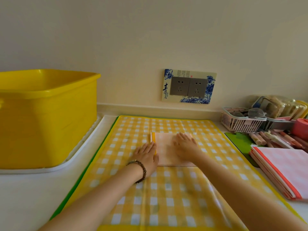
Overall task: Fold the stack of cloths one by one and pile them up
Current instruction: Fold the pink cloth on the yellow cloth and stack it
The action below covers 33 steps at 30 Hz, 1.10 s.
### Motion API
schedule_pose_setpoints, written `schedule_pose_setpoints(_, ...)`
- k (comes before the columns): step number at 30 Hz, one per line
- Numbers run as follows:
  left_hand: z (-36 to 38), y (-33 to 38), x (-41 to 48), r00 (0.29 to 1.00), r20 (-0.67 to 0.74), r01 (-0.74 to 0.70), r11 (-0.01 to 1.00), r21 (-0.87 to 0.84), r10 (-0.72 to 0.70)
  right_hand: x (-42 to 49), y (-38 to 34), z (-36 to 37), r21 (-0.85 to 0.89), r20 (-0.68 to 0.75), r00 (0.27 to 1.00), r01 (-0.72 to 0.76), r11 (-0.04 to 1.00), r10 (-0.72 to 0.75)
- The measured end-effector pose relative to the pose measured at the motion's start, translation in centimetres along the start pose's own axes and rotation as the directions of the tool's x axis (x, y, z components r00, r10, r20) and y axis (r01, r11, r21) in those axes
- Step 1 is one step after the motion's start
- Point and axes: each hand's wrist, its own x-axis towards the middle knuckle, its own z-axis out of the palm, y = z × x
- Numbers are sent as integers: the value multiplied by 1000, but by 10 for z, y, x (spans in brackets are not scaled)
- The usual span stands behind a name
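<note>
At centre frame, a folded peach cloth (166, 152) lies on a yellow checked mat (166, 194). The left hand (147, 155) lies flat at its left edge, and the right hand (185, 144) lies flat on top. A pink cloth stack (286, 169) is at right and a yellow tub (50, 117) at left.

A folded pale-pink cloth (165, 145), yellow-edged, lies flat at centre; a pink orange-trimmed pile (286, 169), apparently folded, sits right.
</note>
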Motion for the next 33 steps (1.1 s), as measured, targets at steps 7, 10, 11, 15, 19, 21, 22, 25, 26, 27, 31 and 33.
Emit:
schedule_pose_setpoints(7, 1, -1, 2, 1000, -1, 8, 1000, 11, -8, -19, -32, 20, 101, -11, 995, 104, 989, -103)
schedule_pose_setpoints(10, 0, -1, 2, 1000, 7, 11, 1000, 21, -12, -23, -23, 20, 87, -12, 995, 96, 992, -95)
schedule_pose_setpoints(11, 0, -1, 2, 1000, 13, 11, 1000, 23, -11, -24, -18, 19, 65, -10, 995, 95, 993, -95)
schedule_pose_setpoints(15, 0, -3, 2, 1000, 20, 9, 1000, 29, -10, -26, 5, 15, 6, -9, 998, 64, 998, -64)
schedule_pose_setpoints(19, 1, -3, 3, 1000, 21, 16, 999, 35, -17, -33, 33, 11, 41, -3, 1000, 19, 999, -19)
schedule_pose_setpoints(21, 0, -3, 3, 1000, 21, 15, 999, 32, -16, -38, 47, 8, 51, 19, 1000, -3, 999, 2)
schedule_pose_setpoints(22, 0, -3, 2, 1000, 22, 15, 999, 31, -16, -40, 52, 7, 53, 30, 999, -12, 999, 11)
schedule_pose_setpoints(25, -1, -2, 0, 1000, 24, 13, 1000, 22, -14, -43, 59, 5, 61, 52, 998, -36, 997, 33)
schedule_pose_setpoints(26, -2, -2, -1, 1000, 21, 10, 1000, 6, -10, -44, 58, 3, 80, 57, 998, -38, 996, 34)
schedule_pose_setpoints(27, -3, -3, 0, 1000, 13, 4, 1000, -25, -4, -44, 57, 1, 120, 59, 997, -48, 992, 41)
schedule_pose_setpoints(31, -10, -7, 5, 999, -24, 34, 937, -347, -45, -45, 55, -20, 535, -11, 990, -113, 837, 141)
schedule_pose_setpoints(33, -18, -7, 7, 995, 16, 94, 821, -563, -104, -45, 60, -33, 717, -7, 975, -149, 681, 220)
